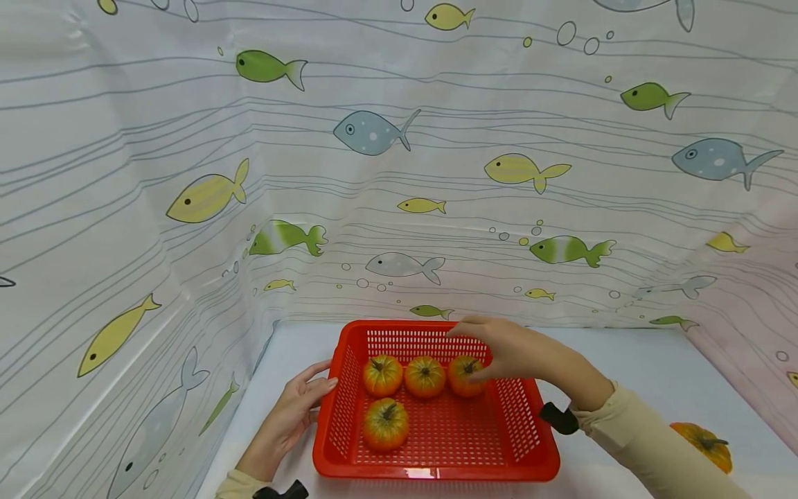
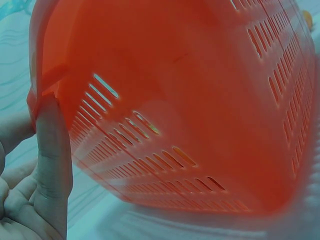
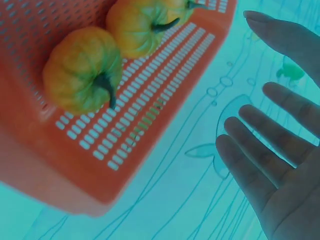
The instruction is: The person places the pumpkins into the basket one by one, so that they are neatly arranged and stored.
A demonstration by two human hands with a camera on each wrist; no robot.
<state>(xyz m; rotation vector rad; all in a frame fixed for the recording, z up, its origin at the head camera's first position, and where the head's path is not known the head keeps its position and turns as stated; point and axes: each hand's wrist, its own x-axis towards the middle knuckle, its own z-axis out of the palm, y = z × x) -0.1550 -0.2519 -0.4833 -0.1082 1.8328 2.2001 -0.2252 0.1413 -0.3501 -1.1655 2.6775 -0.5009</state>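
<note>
On the table stands a red plastic basket (image 1: 449,440) with slotted walls. My left hand (image 1: 291,409) holds its left rim; in the left wrist view the thumb (image 2: 52,160) lies against the rim. Three small orange pumpkins line the basket's back: a left one (image 1: 383,375), a middle one (image 1: 425,377) and a right one (image 1: 465,376). Another pumpkin (image 1: 386,424) sits front left. Above the right back pumpkin hovers my right hand (image 1: 508,346), fingers spread and holding nothing. The right wrist view shows this hand (image 3: 285,165) apart from the pumpkins, beside the basket wall.
Beyond the right forearm, which partly hides it, one more orange pumpkin (image 1: 707,443) lies on the white table (image 1: 614,353). A fish-patterned sheet (image 1: 461,235) rises behind the table and along both sides.
</note>
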